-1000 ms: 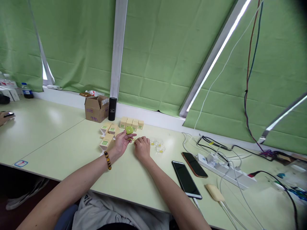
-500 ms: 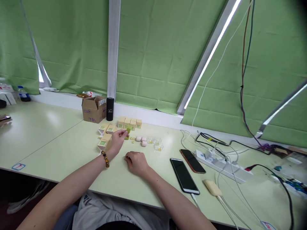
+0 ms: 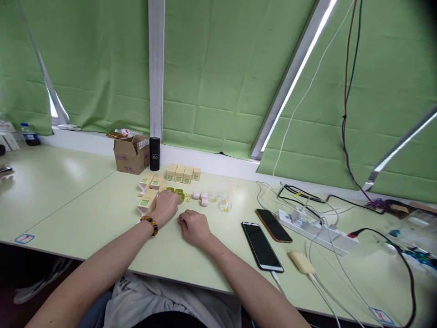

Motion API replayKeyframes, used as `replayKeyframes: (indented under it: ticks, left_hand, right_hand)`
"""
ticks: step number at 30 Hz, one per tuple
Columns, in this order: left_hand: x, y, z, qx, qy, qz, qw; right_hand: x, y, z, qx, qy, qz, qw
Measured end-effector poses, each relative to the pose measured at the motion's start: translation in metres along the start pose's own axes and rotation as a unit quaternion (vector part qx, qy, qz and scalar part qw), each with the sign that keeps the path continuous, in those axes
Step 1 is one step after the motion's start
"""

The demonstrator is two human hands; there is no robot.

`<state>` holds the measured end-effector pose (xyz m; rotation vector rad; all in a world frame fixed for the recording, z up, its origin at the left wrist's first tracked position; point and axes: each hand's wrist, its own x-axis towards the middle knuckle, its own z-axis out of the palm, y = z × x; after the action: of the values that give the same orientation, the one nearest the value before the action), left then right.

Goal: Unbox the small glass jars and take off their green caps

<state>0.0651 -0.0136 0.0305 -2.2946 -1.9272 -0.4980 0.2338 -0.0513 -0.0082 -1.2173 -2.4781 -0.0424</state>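
Left hand [image 3: 166,205] is lying palm-down at the small green pieces [image 3: 179,192], its back hiding the fingertips, so can't tell if that grip is pinching one or staying apart. Right hand [image 3: 195,228] is resting on the desk [image 3: 211,255], nearer and to the right, fingers curling loosely together, nothing showing between them. Green pieces are sitting clustered just beyond and right of the left fingers, partly tucked behind the hand. They're looking light, stiff and smooth, probably hard plastic, maybe a bit slippery; opposite side walls are seeming the best hold, with a light pinch. Tiny gold bits [image 3: 188,197] are lying just right of them, likely needing fingertips only. Further right, pale pink cylinders [image 3: 204,201] are grouping together, then clear trays [image 3: 225,207] with yellow inside, probably thin and easily dented. Beige cartons [image 3: 147,202] are standing left of the left hand, the nearest right beside it; a row of matching small boxes [image 3: 183,173] is lining up on the far side. Far left, a cardboard box [image 3: 131,157] and black cylinder [image 3: 154,154] are standing near the wall. Right side: two phones [image 3: 262,247] and a power strip [image 3: 321,234] are lying well apart from this.
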Motion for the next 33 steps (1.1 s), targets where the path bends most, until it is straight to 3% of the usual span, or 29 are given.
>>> replayKeyframes:
  ticks: [6, 21, 33]
  left_hand:
    - [0.002, -0.004, 0.011, -0.005, -0.006, -0.011, 1.000]
    - [0.004, -0.007, 0.017, -0.021, -0.006, -0.015, 1.000]
    - [0.003, -0.002, 0.007, 0.033, -0.020, -0.011, 0.999]
  right_hand:
    - [0.004, 0.005, 0.005, -0.029, 0.038, 0.028, 0.998]
    - [0.008, 0.008, 0.014, -0.016, -0.009, 0.056, 0.998]
    - [0.010, 0.008, 0.016, -0.017, -0.022, 0.063, 0.998]
